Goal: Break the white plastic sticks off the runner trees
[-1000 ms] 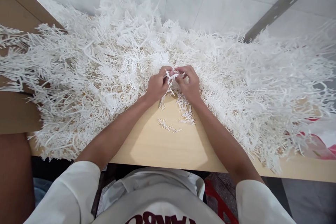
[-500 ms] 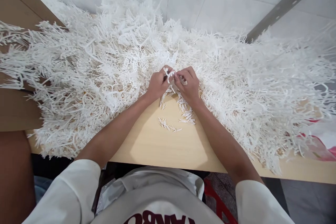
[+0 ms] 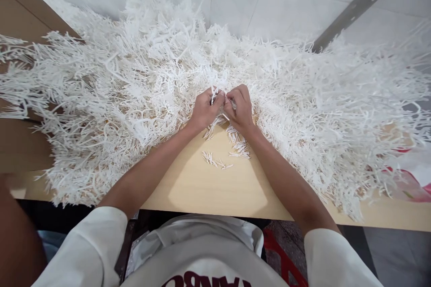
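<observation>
My left hand (image 3: 206, 106) is closed around a small white branched plastic piece (image 3: 214, 94), part of which sticks up past the thumb. Close beside it, my right hand (image 3: 239, 104) pinches at the same spot, its thumb and forefinger nearly touching the left fingertips. What the right fingers grip is too small and hidden to make out. A short white stick (image 3: 226, 117) shows just below the fingertips. On the wood under my hands lie loose short white sticks (image 3: 239, 147) and a smaller scatter of them (image 3: 215, 159).
A large heap of white branched strands (image 3: 151, 71) spreads across the wooden table (image 3: 215, 188) on both sides. Cardboard (image 3: 23, 9) stands at left, beside another person's arm (image 3: 16, 233). A metal post (image 3: 363, 6) rises behind. A clear and pink plastic bag (image 3: 411, 184) lies at right.
The white piece has turned in my left fingers, and my hands have drawn slightly closer together. A short stick now shows below them. The other person's arm at left has moved lower.
</observation>
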A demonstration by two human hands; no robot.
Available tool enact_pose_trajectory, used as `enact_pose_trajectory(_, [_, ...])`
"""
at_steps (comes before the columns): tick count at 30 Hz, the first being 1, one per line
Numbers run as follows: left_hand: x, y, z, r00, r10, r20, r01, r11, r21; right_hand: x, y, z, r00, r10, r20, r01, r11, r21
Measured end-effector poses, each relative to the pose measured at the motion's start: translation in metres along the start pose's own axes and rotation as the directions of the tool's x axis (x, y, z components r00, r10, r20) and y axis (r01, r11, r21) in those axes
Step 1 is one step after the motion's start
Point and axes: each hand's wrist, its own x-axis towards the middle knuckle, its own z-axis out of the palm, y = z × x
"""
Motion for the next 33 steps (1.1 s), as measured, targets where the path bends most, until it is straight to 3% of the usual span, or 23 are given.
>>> enact_pose_trajectory(5, [-0.002,0.010,0.010,0.990,-0.138,-0.001,0.137,0.981,-0.136,-0.003,-0.003,-0.002,0.998,0.014,-0.065,-0.016,1.000,-0.025])
enact_pose_trajectory(10, [-0.005,0.008,0.013,0.988,-0.156,0.006,0.155,0.970,-0.189,-0.004,-0.005,-0.002,0.996,0.030,-0.086,-0.030,1.000,0.002])
enact_pose_trajectory(16, [-0.012,0.010,0.006,0.999,-0.037,-0.024,0.036,0.999,-0.026,0.003,-0.006,-0.003,0.990,0.063,-0.125,-0.057,0.997,0.052])
enact_pose_trajectory(19, [-0.014,0.008,0.007,1.000,-0.004,0.017,0.003,1.000,0.029,0.005,-0.006,-0.005,0.981,0.124,-0.147,-0.108,0.988,0.115])
enact_pose_trajectory(30, [-0.014,0.003,0.013,0.992,0.096,0.079,-0.113,0.961,0.252,0.000,0.005,0.001,0.960,0.271,-0.065,-0.248,0.938,0.242])
enact_pose_trajectory(33, [-0.017,0.005,0.012,0.985,0.113,0.133,-0.141,0.963,0.228,-0.001,0.018,0.002,0.911,0.374,-0.175,-0.315,0.903,0.292])
